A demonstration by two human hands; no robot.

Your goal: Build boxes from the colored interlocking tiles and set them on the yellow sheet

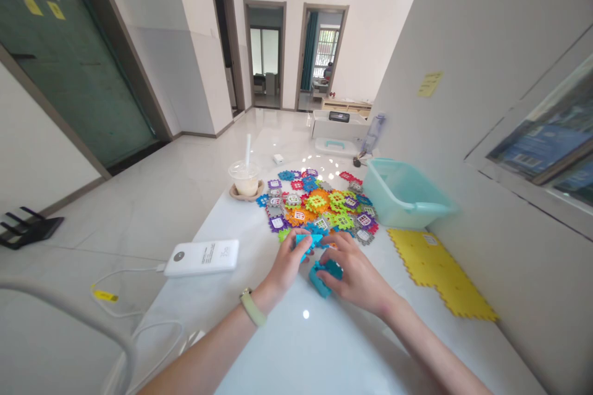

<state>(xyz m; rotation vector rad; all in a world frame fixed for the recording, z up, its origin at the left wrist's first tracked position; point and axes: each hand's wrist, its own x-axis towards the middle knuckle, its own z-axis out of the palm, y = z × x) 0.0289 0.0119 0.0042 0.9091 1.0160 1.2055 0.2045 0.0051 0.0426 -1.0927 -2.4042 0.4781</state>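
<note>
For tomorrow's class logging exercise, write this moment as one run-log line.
left hand: cyan plastic tile | right hand: blue joined tiles | nearby: heap of colored tiles

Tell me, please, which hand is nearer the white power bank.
Left. The left hand sits right of the white power bank in view, not touching; the right hand is farther right.

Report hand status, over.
Left hand on upper blue piece. Right hand on lower blue piece. Tile pile just ahead. Power bank off left, apart.
</note>
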